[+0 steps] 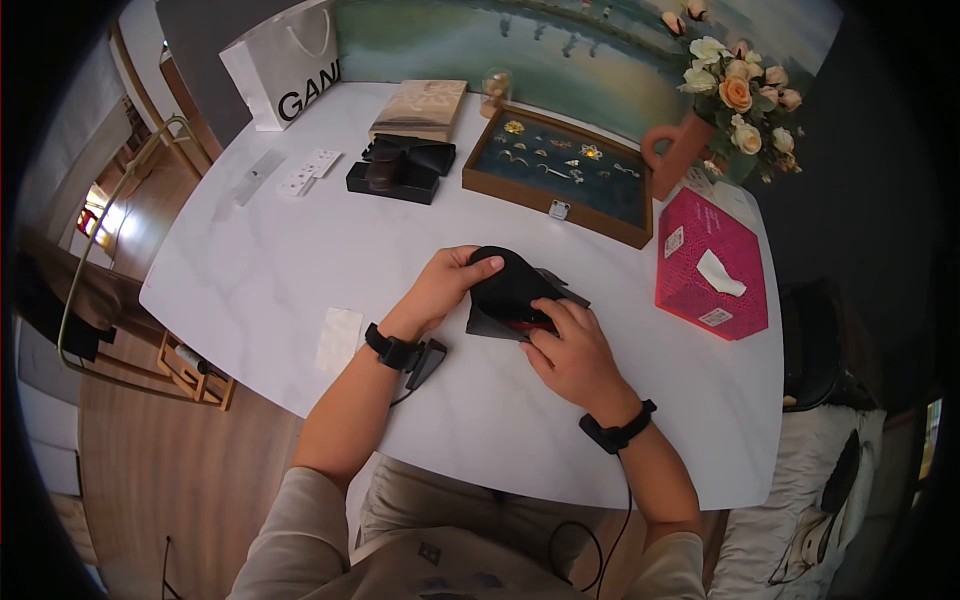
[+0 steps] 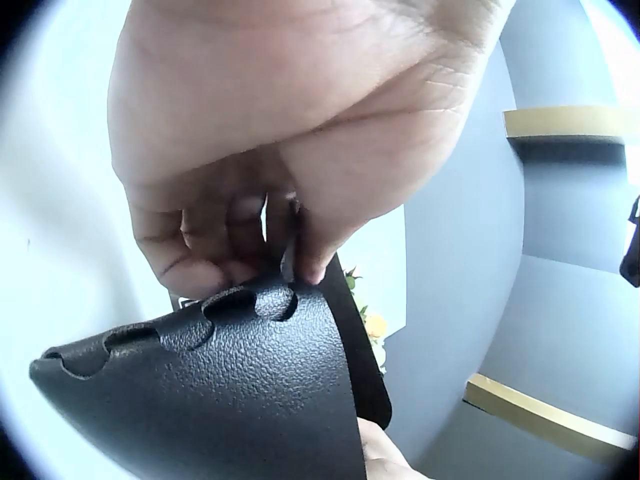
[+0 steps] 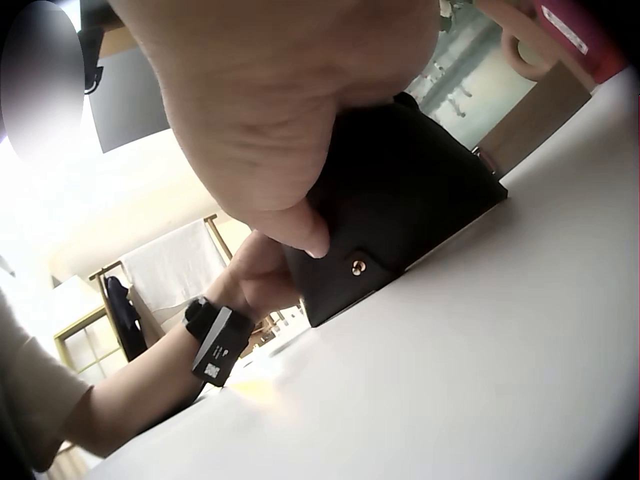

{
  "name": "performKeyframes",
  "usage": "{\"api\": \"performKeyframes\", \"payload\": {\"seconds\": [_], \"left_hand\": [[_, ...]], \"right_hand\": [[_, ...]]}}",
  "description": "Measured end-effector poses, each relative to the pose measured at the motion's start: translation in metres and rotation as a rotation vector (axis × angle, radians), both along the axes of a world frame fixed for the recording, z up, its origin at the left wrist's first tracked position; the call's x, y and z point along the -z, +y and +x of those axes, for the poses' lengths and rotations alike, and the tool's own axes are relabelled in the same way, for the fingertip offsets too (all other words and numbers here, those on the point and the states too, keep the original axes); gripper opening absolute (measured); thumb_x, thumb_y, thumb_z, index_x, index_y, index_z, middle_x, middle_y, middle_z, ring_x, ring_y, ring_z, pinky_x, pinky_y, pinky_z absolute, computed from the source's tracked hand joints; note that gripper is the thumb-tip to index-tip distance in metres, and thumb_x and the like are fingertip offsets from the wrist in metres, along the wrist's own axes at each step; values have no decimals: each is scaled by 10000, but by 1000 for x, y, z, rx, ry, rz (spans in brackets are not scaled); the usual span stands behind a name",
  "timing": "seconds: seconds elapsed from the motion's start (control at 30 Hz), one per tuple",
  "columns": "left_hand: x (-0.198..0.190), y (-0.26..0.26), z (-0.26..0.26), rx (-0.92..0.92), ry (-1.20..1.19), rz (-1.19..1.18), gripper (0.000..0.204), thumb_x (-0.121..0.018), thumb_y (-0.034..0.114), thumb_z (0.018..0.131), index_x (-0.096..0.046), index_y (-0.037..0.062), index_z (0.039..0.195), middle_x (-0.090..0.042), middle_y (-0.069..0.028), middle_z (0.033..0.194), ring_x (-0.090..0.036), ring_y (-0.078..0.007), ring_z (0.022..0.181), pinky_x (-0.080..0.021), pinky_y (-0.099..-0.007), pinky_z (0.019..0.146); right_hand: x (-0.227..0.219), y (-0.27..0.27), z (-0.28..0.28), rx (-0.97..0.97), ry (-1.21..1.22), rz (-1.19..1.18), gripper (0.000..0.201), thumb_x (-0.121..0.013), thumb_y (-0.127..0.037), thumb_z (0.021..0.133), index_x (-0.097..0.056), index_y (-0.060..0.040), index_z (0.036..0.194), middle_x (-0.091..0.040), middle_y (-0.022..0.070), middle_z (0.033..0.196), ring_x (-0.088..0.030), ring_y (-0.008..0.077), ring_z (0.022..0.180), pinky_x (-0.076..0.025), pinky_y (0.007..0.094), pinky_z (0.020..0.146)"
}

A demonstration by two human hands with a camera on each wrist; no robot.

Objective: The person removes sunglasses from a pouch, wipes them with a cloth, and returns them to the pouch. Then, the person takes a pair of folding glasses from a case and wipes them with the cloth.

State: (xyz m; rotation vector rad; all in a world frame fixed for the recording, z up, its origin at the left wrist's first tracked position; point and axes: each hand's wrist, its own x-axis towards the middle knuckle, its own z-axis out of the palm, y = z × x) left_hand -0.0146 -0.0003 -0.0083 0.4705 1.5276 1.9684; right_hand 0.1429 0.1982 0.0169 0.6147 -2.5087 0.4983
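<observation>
Between both hands, over the white table, is a black leather pouch (image 1: 497, 288) with its mouth open. My left hand (image 1: 443, 288) pinches its raised flap between thumb and fingers. In the left wrist view the leather pouch (image 2: 255, 395) shows a grained face and a scalloped edge right at the fingertips. My right hand (image 1: 578, 352) grips the near right side, fingers at the mouth and thumb on the outer face. A gold stud (image 3: 358, 267) sits beside that thumb in the right wrist view. Something red (image 1: 530, 325) shows inside the mouth, mostly hidden.
Beyond the hands stand a glass-topped jewellery case (image 1: 560, 170) and a black box (image 1: 392, 185) with dark pouches. A pink tissue box (image 1: 710, 265) is at right, beside a flower vase (image 1: 686, 150). A white paper bag (image 1: 283, 70) and earring cards (image 1: 310, 172) are at left.
</observation>
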Motion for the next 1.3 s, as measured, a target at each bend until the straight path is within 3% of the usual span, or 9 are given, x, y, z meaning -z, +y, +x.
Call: {"api": "performKeyframes", "payload": {"seconds": [0.47, 0.63, 0.77, 1.0, 1.07, 1.13, 1.17, 1.2, 1.3], "left_hand": [[-6, 2, 6, 25, 10, -6, 264, -690, 238, 1033, -745, 1, 1136, -762, -30, 1052, -671, -88, 979, -514, -258, 921], [-3, 3, 5, 56, -1, -12, 278, -697, 244, 1029, -735, -5, 1146, -763, -26, 1040, -672, -84, 945, -534, -253, 874], [2, 4, 7, 68, 66, -44, 266, -711, 228, 1018, -739, -20, 1110, -760, -32, 978, -670, -85, 859, -550, -259, 805], [3, 4, 2, 146, 162, -118, 256, -700, 221, 1029, -744, -22, 1097, -754, -14, 960, -652, -62, 862, -541, -240, 809], [3, 4, 0, 151, 141, -138, 271, -693, 221, 1031, -741, -36, 1105, -753, -25, 949, -637, -74, 835, -533, -249, 787], [3, 5, 3, 120, 141, -71, 285, -694, 215, 1029, -732, -48, 1132, -760, -41, 990, -653, -84, 868, -539, -254, 813], [3, 5, 4, 118, 140, -71, 285, -694, 215, 1029, -732, -48, 1132, -760, -41, 990, -653, -84, 868, -539, -254, 813], [3, 6, 5, 119, 115, -57, 289, -694, 211, 1028, -728, -54, 1139, -764, -52, 1009, -662, -92, 886, -543, -260, 828], [2, 8, 3, 95, 90, -46, 293, -693, 201, 1026, -722, -65, 1144, -769, -70, 1033, -679, -107, 910, -551, -271, 854]], "right_hand": [[0, -3, 1, -33, -4, 52, 144, -768, -112, 863, -694, -29, 954, -666, 94, 1126, -605, 284, 1099, -473, 432, 907], [-6, -8, 5, -16, -189, -193, 196, -718, -89, 922, -671, -16, 1098, -614, 131, 1135, -589, 330, 1060, -472, 438, 920], [-2, -7, 3, 28, -161, -189, 260, -616, -10, 955, -652, 23, 1210, -596, 153, 1135, -584, 351, 1021, -482, 437, 916], [-17, -10, 5, 92, -453, -469, 200, -562, 20, 978, -621, 41, 1168, -586, 184, 1116, -606, 375, 1016, -499, 414, 894], [-18, -7, 4, 114, -451, -476, 165, -559, -7, 1004, -604, 40, 1156, -591, 183, 1119, -618, 350, 998, -503, 394, 892], [-7, -2, 1, 117, -276, -573, 175, -565, -41, 1025, -599, 39, 1176, -597, 175, 1129, -627, 325, 985, -505, 377, 897], [-7, 0, 0, 122, -236, -543, 183, -569, -70, 1052, -583, 39, 1199, -610, 154, 1149, -635, 254, 1006, -504, 337, 911], [-2, 0, 0, 120, -234, -543, 183, -569, -70, 1052, -583, 39, 1199, -610, 154, 1149, -635, 254, 1006, -504, 337, 911], [15, 3, -1, 8, -178, -1086, 194, -572, -91, 1081, -562, 9, 1247, -636, 87, 1175, -627, 156, 1047, -509, 295, 965]]}}
